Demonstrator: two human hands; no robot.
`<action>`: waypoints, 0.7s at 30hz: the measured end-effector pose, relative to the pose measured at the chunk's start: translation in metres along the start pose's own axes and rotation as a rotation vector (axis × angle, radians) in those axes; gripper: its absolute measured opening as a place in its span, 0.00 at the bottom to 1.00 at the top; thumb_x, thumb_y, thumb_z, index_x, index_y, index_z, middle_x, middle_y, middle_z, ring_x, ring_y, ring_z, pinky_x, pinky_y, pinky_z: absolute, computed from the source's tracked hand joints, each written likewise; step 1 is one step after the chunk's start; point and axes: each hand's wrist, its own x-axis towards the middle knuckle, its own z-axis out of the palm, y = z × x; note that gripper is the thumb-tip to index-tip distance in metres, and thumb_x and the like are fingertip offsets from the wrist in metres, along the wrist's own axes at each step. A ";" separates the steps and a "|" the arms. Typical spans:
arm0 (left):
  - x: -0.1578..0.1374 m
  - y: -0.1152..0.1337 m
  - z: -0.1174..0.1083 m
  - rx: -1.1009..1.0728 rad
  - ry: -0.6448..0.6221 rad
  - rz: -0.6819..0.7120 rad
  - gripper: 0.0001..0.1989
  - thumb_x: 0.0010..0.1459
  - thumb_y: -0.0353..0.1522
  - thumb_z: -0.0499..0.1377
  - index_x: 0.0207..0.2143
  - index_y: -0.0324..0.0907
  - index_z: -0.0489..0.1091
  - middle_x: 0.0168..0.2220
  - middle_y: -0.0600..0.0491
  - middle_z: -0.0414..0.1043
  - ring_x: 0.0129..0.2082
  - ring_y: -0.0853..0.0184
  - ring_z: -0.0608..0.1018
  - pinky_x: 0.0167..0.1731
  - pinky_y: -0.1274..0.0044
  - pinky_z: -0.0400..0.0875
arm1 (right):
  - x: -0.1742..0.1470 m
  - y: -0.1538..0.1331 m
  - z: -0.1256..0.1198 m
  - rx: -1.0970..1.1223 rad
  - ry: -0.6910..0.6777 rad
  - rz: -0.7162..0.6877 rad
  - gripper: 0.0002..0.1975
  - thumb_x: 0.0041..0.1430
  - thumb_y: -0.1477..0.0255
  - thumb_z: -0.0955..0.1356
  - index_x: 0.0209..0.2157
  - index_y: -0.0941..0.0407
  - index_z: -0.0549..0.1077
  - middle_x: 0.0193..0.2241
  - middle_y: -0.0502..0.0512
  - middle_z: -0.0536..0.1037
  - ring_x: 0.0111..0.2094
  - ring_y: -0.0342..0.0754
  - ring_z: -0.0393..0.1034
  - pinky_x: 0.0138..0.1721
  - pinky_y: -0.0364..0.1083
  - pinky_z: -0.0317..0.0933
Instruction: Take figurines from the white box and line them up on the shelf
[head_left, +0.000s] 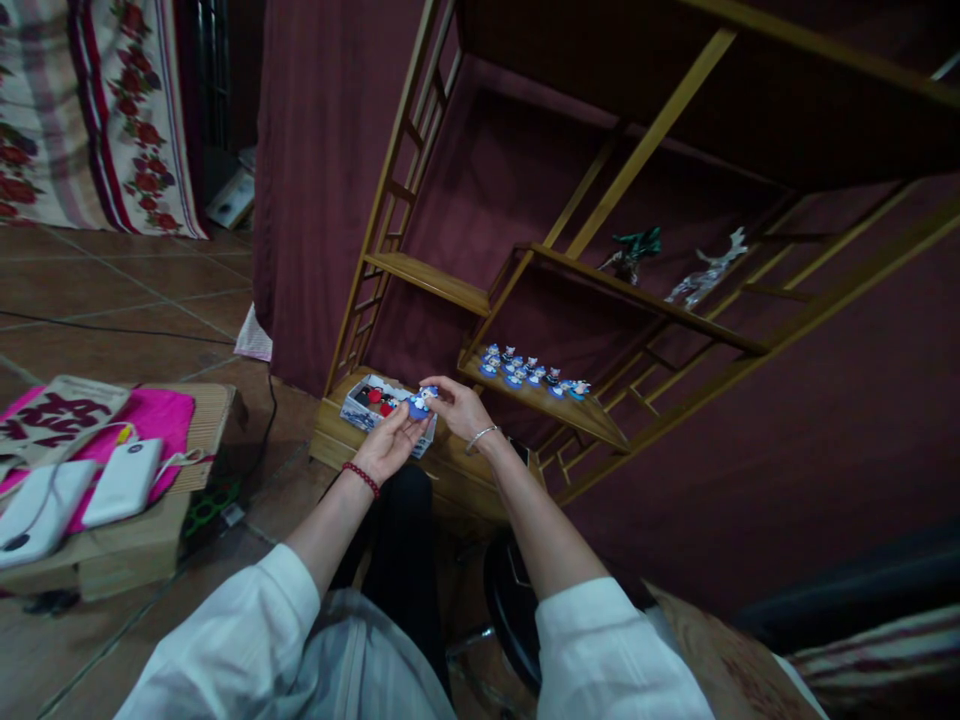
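Note:
A small blue-and-white figurine (422, 402) is held between my two hands, above an open box. My left hand (391, 440) has its fingers closed on the blue base from below. From the upper right, the fingers of my right hand (459, 408) pinch the figurine's side. Under them sits the patterned box (358, 414), with red and black pieces visible inside; my hands hide part of it. Several similar figurines (534, 374) on blue bases stand grouped on a wooden shelf (592, 425) to the right of my hands.
The wooden shelf unit (660, 130) rises ahead, holding a green ornament (637, 250) and a clear deer-like ornament (709, 270). At left, a low table (217, 420) bears white power banks (127, 482) and a pink cloth (176, 405). A black round stool (514, 610) stands beside my legs.

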 end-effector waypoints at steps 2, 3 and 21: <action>0.000 0.000 0.000 -0.001 0.002 0.004 0.05 0.55 0.26 0.54 0.34 0.35 0.69 0.36 0.47 0.72 0.38 0.68 0.75 0.41 0.77 0.70 | 0.000 -0.003 0.000 -0.030 -0.004 -0.005 0.14 0.47 0.73 0.64 0.39 0.56 0.69 0.32 0.49 0.73 0.30 0.41 0.67 0.34 0.42 0.62; -0.001 0.000 0.000 0.002 0.006 0.005 0.05 0.55 0.26 0.54 0.34 0.35 0.69 0.36 0.47 0.72 0.38 0.68 0.75 0.41 0.77 0.70 | -0.001 -0.004 -0.001 -0.048 -0.012 -0.007 0.14 0.47 0.73 0.64 0.39 0.56 0.69 0.31 0.49 0.72 0.30 0.41 0.67 0.34 0.42 0.62; -0.003 -0.003 0.000 0.002 0.004 0.020 0.05 0.55 0.26 0.53 0.32 0.36 0.69 0.33 0.50 0.73 0.35 0.72 0.75 0.44 0.76 0.69 | 0.005 -0.027 -0.012 -0.563 -0.162 -0.282 0.13 0.48 0.80 0.66 0.38 0.56 0.68 0.33 0.52 0.72 0.34 0.43 0.65 0.38 0.42 0.57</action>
